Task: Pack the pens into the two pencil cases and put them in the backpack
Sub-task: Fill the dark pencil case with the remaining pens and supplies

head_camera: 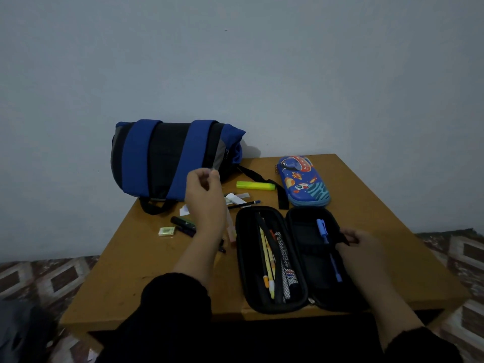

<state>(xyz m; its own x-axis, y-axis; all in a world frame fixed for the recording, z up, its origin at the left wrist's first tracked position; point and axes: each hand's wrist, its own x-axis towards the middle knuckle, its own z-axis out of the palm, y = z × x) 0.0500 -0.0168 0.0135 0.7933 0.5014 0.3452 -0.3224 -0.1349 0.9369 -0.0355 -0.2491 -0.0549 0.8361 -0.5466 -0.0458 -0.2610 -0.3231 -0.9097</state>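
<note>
Progress: early; black case (pixel 272 258) lies open, partly filled; blue case (pixel 303 180) zipped, backpack (pixel 170 158) unpacked.
Cases: two.
Loose on table (pixel 136 271): highlighter (pixel 255 185), pen (pixel 245 204), markers (pixel 183 223), eraser (pixel 166 231).
Left hand (pixel 205 191): raised, fingers curled; contents unclear.
Right hand (pixel 360 244): pinches case strap.

Black pencil case (pixel 301 260) lies open on the worktop (pixel 146 258); right hand (pixel 362 247) pinches its inner strap, left hand (pixel 205 192) raised by the backpack (pixel 167 158).
</note>
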